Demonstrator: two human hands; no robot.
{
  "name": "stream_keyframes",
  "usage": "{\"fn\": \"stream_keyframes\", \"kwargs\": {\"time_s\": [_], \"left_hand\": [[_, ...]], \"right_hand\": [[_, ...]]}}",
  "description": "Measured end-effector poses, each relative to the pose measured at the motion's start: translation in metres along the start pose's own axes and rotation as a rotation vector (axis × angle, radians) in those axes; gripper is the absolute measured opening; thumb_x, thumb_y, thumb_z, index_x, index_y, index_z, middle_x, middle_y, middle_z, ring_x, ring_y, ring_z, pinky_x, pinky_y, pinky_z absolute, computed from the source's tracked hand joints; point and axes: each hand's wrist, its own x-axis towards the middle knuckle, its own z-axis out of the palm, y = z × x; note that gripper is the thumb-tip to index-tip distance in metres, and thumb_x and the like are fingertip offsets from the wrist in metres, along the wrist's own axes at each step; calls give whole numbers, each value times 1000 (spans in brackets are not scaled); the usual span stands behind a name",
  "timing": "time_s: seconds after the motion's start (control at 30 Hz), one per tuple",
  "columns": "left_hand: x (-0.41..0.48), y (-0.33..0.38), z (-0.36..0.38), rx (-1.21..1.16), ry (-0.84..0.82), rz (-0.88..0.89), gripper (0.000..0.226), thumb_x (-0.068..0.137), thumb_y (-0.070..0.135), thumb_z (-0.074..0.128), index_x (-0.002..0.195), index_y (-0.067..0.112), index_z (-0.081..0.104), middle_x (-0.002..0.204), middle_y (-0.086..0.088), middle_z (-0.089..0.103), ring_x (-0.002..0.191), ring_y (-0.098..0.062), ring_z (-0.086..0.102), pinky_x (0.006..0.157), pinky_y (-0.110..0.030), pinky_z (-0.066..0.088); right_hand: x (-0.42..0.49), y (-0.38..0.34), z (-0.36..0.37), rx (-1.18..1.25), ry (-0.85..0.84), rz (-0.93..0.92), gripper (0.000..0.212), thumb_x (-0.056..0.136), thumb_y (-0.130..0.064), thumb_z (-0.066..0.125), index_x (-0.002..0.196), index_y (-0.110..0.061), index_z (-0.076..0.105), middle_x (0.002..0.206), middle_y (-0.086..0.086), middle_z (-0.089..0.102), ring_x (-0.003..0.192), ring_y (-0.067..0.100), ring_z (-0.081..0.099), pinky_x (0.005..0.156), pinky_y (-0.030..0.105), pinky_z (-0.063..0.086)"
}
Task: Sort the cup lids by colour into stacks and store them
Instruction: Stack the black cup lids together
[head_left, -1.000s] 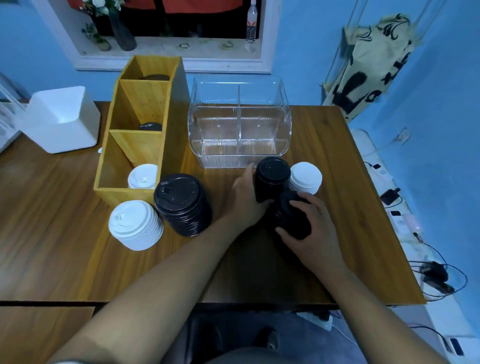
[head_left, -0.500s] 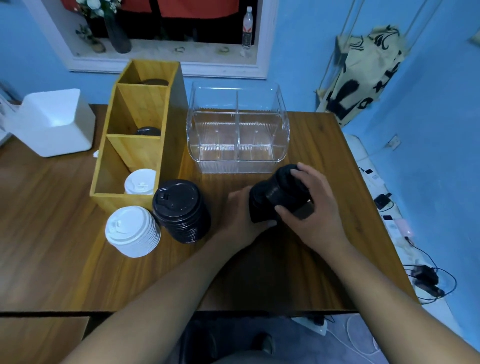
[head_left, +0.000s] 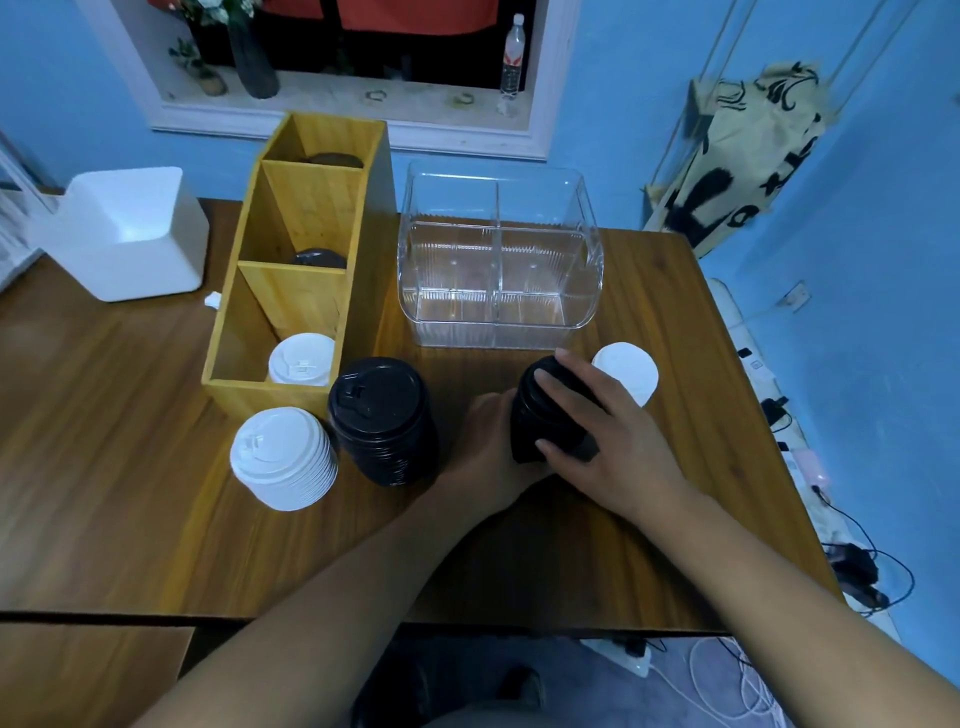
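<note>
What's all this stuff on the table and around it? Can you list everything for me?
Black lid stack: one, black, held between both hands.
Second black stack: one, black, table centre.
White lid stack: one, white, front left.
Small white stack: one, white, behind right hand.
Wooden organiser: one, tan, three compartments holding lids.
Clear bin: one, transparent, empty.
White box: one, far left.
Left hand: gripping stack.
Right hand: on stack.

Head view, looking forward and down

It faces the tabletop (head_left: 130, 441) from its near edge, close above both forearms.
</note>
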Motion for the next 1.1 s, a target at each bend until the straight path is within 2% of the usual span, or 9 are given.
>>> {"fn": "stream_keyframes", "kwargs": {"time_s": [0.13, 0.23, 0.43, 0.53, 0.67, 0.8, 0.9, 1.0, 1.1], "left_hand": [[0, 1, 0, 31, 0, -4, 37, 79, 42, 79, 109, 30, 62, 97, 14, 68, 89, 1, 64, 75, -31, 59], [0, 3, -1, 42, -2, 10, 32, 81, 40, 77, 107, 31, 61, 94, 16, 68, 87, 2, 65, 74, -29, 58], [-14, 0, 1, 15, 54, 17, 51, 83, 32, 74, 130, 25, 53, 116, 10, 64, 107, -6, 62, 88, -34, 56], [-37, -7, 2, 59, 118, -62, 75, 87, 28, 74, 150, 18, 37, 140, 2, 53, 131, -14, 49, 110, -33, 43], [-64, -2, -7, 7, 144, -185, 89, 88, 24, 75, 159, 14, 21, 154, -3, 42, 144, -16, 38, 120, -39, 34], [-105, 15, -19, 9, 43, -178, 95, 89, 25, 75, 162, 19, 14, 163, 8, 24, 152, -4, 18, 123, -18, 12], [-139, 10, -37, 71, 7, -181, 74, 92, 29, 72, 156, 26, 34, 157, 18, 32, 145, 6, 23, 116, -5, 11], [-166, -6, -70, 75, 121, -131, 45, 85, 30, 76, 128, 33, 64, 130, 30, 55, 124, 6, 51, 105, -18, 41], [-182, -26, -106, 263, 353, -52, 27, 85, 35, 70, 108, 20, 68, 111, 17, 60, 107, -8, 58, 95, -22, 43]], "right_hand": [[-4, 1, 11, -50, 45, -57, 66, 86, -34, 76, 147, -27, 51, 158, 3, 37, 140, 25, 44, 93, 40, 56], [-4, 2, 15, -48, 56, -58, 65, 86, -33, 75, 145, -27, 52, 158, 6, 38, 139, 25, 45, 85, 41, 60], [-3, -7, 15, -23, 8, -34, 66, 87, -31, 74, 148, -26, 48, 161, 5, 29, 145, 21, 36, 98, 38, 54], [2, -20, 19, 0, -29, -60, 70, 88, -31, 75, 149, -25, 41, 163, 4, 26, 146, 23, 35, 102, 43, 53], [6, -39, 31, 117, -4, -40, 69, 84, -28, 79, 139, -18, 39, 161, 4, 31, 145, 22, 39, 103, 39, 53], [11, -43, 37, 145, 19, -36, 67, 82, -30, 81, 133, -15, 40, 160, 5, 34, 144, 21, 41, 106, 38, 50], [14, -45, 40, 134, 17, -54, 68, 82, -30, 82, 134, -15, 40, 160, 6, 33, 145, 21, 39, 108, 34, 48], [13, -49, 41, 138, 0, -61, 66, 84, -31, 79, 136, -14, 40, 162, 5, 28, 147, 19, 36, 108, 36, 48], [11, -53, 41, 138, -29, -80, 67, 87, -30, 76, 140, -16, 37, 166, 4, 21, 148, 22, 34, 107, 41, 50]]}}
